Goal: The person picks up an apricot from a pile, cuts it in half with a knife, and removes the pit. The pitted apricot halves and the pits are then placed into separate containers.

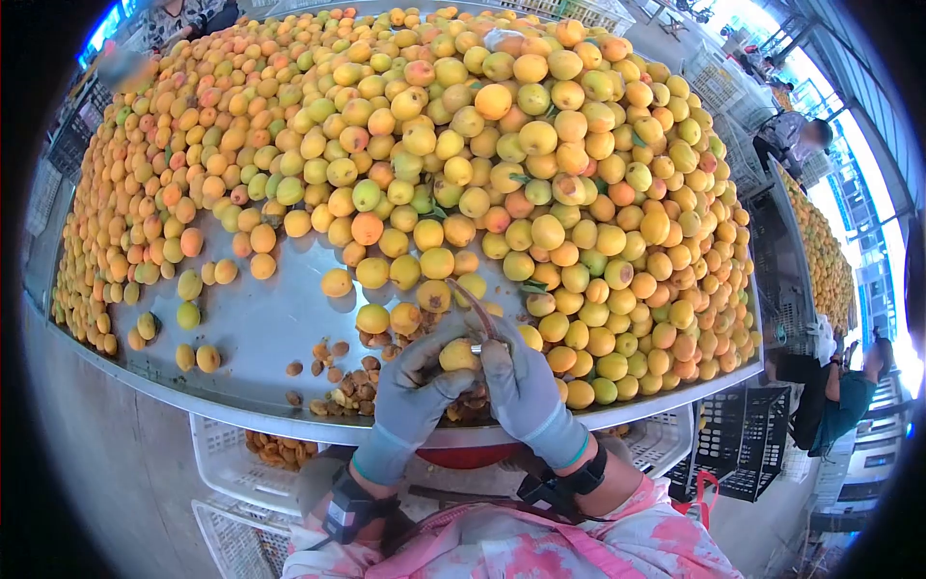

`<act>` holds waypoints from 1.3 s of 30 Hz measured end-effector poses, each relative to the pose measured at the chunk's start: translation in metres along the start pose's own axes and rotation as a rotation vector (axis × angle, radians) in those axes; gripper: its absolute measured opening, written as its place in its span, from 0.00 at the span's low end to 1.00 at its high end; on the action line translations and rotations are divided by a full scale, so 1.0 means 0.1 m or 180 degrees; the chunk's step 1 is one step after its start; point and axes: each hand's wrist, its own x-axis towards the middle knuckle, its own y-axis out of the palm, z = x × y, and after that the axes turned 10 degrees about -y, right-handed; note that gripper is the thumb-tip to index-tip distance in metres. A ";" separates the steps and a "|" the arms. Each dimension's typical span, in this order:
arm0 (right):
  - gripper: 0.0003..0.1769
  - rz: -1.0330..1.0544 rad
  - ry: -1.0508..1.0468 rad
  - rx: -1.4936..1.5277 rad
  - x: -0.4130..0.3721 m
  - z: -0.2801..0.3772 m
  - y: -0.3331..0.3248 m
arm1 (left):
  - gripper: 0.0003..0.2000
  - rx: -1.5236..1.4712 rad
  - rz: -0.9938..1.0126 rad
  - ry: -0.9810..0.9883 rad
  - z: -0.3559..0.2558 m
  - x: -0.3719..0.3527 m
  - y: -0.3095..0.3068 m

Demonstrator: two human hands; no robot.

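My left hand (410, 391), in a grey glove, is closed around a yellow apricot (457, 355) low over the near edge of the metal table (251, 338). Against that fruit, my gloved right hand (521, 381) grips a small knife (475, 307). Its curved brown handle sticks up past my fingers, and a short bit of metal shows beside the apricot; the rest of the blade is hidden. Brown apricot pits (359, 388) lie heaped beside and under my hands. A large pile of apricots (540, 140) rises just beyond them.
White crates (246, 454) stand below the table's front edge, one holding apricot halves (280, 449). Black crates (738, 434) are at the right. A person in a green top (849, 405) is at the right, near another apricot-covered table (820, 251). More people appear in the background.
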 end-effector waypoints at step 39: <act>0.33 0.0646 0.0142 -0.0251 -0.11 -0.02 -0.11 | 0.28 -0.1068 0.0042 -0.0371 -0.01 0.08 -0.03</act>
